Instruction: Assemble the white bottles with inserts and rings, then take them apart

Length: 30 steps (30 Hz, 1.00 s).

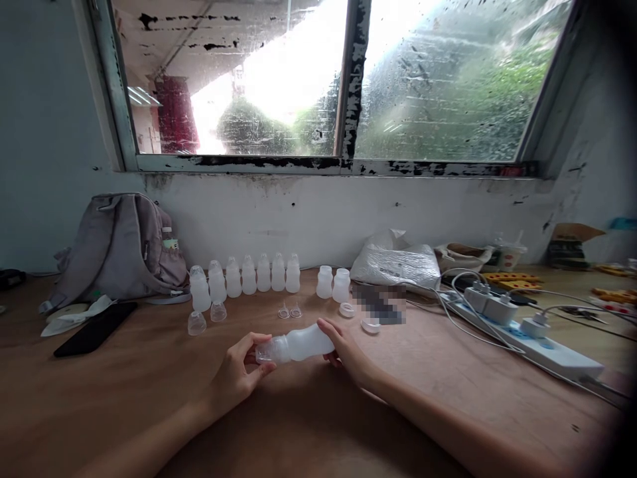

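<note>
A frosted baby bottle (309, 343) lies sideways between my hands above the table, its clear cap pointing left. My left hand (243, 365) is closed around the cap end, and my right hand (346, 352) grips the base. Beyond them stands a row of several capped bottles (248, 275). Right of that row are two bottles without caps (324, 283). Two white collar rings (371, 326) lie near my right hand. Two clear domed caps (196, 323) rest at the left, and two small clear ring-shaped pieces (283, 312) lie in the middle.
A grey backpack (117, 249) and a black phone-like slab (94, 328) are at the left. On the right, a white power strip (557, 355) trails cables across the table. A silvery plastic bag (395, 264) sits against the wall, beside a blurred-out patch.
</note>
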### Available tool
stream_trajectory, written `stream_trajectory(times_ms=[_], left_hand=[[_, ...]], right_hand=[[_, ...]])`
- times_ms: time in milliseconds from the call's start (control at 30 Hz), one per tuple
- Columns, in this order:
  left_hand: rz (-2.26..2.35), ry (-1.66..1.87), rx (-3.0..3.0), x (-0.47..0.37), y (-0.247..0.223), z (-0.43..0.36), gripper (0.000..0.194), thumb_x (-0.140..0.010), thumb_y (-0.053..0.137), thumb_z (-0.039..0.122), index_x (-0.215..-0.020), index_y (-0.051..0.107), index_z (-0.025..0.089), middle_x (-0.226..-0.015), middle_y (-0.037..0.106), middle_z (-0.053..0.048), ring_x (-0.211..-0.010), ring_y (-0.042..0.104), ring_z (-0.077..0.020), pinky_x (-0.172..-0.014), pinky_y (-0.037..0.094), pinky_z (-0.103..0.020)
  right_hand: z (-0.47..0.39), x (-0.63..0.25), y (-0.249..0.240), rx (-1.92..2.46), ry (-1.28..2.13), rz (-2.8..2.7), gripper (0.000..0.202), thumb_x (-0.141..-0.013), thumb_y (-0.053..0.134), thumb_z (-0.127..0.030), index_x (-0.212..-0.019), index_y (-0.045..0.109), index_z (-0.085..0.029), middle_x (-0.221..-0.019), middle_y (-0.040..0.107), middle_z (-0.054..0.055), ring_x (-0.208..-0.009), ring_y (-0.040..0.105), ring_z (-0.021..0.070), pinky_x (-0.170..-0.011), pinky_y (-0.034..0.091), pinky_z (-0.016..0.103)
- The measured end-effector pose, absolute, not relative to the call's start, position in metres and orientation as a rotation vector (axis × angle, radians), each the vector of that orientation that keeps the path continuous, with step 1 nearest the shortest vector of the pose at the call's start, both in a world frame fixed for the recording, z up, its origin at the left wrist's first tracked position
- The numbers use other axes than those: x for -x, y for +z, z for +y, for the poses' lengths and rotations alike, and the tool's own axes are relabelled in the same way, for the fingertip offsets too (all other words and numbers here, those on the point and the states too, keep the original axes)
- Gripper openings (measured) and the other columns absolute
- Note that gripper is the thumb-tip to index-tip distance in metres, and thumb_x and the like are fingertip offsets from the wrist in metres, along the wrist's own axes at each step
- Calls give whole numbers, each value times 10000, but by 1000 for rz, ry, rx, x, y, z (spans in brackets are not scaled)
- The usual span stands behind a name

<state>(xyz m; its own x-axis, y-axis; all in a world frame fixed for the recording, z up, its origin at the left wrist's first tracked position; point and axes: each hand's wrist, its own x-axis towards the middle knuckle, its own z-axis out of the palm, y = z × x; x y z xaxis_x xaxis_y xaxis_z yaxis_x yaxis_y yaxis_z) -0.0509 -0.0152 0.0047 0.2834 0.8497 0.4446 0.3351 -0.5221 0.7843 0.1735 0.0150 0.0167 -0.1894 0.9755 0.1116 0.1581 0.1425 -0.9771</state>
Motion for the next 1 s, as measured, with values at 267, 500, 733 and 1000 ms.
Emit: stream_trajectory(times_ms=[267,500,733,1000], left_hand=[[966,1298,-2025,44,3,-26,297,-711,594,259,-975,490,175,-871,566,-43,-767,573,-155,-701,491,-260],[928,1382,-2068,36,-9,-29,305,-684,620,252,-943,475,186,-873,544,-56,-741,553,-158,-637,475,-245],[909,1429,-2088,36,-13,-30,302,-676,626,228,-934,474,190,-852,533,-48,-748,546,-160,-648,474,-247],[948,1455,-2164,34,-9,-29,312,-695,610,218,-977,480,192,-836,515,-47,-709,524,-147,-613,464,-246]], right_hand=[[4,-168,15,1161,1000,-1378,319,-769,385,-506,-700,436,-199,-629,440,6,-555,444,130,-394,334,191],[-1,-172,18,1148,897,-1387,322,-761,369,-508,-737,465,-202,-666,478,19,-586,453,148,-426,344,205],[-2,-169,18,1104,879,-1441,334,-756,380,-514,-678,449,-197,-588,435,-4,-539,420,130,-417,312,207],[0,-166,16,1098,847,-1483,352,-792,351,-508,-631,371,-195,-590,379,-8,-528,381,122,-430,311,213]])
